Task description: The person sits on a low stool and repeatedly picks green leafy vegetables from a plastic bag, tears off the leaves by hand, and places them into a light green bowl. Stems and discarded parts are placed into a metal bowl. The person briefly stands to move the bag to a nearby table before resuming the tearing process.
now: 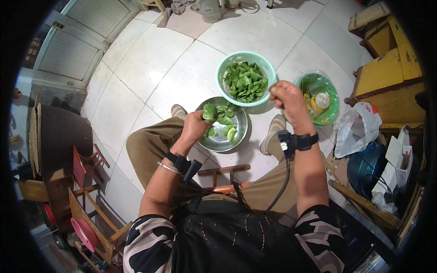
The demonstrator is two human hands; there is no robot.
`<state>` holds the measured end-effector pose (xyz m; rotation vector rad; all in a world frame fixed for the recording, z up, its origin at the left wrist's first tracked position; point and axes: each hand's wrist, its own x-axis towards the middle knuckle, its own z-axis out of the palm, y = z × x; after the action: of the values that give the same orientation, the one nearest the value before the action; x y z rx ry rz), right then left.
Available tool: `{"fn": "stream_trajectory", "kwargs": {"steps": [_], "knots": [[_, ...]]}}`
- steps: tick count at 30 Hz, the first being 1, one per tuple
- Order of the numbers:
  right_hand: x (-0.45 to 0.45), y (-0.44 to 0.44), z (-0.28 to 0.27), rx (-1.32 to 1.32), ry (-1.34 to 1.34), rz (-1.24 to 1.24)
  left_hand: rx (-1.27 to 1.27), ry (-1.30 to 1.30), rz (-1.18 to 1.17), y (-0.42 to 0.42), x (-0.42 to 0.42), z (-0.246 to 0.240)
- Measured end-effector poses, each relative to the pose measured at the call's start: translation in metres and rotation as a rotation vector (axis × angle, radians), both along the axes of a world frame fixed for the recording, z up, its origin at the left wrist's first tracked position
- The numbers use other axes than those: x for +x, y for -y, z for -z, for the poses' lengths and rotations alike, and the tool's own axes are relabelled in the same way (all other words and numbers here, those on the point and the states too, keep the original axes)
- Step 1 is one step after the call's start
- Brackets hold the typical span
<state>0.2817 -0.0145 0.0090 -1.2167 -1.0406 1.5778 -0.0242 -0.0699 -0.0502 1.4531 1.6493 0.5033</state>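
Observation:
My left hand point(197, 125) grips some green leaves point(209, 112) over the left side of a stainless steel basin point(241, 136). Several loose leaves point(225, 120) lie inside that basin, on the tiled floor between my feet. Just beyond it stands a mint-green plastic basin point(222, 88) with a heap of green leaves point(246, 80) in it. At this basin's right rim is my right hand point(287, 99), thumb and fingertips pinched together. Whether a small bit is held between those fingertips is too small to tell.
To the right, a green plastic basin point(334, 90) lined with clear film holds a yellow-banded jar point(320, 101). Beside it lie a white plastic bag point(356, 126) and an open white box point(392, 163). Yellow wooden furniture point(382, 71) lines the right; wooden stools point(92, 160) stand left.

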Motion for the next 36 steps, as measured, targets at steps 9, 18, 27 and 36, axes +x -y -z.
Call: {"fn": "stream_trajectory", "kwargs": {"steps": [9,18,27,36], "knots": [[0.125,-0.027,0.034,-0.058,0.536,0.545,0.098,-0.432,0.265,0.003,-0.024,0.028],[0.152,-0.04,0.063,-0.227,1.115,0.527,-0.234,-0.267,0.825,0.044,-0.01,0.164],[0.059,-0.089,0.083,0.033,0.846,0.378,-0.479,-0.591,1.085,0.083,-0.03,0.232],[-0.1,-0.11,0.197,0.14,0.887,-0.568,-0.561,-0.745,0.893,0.068,-0.068,0.231]]}}
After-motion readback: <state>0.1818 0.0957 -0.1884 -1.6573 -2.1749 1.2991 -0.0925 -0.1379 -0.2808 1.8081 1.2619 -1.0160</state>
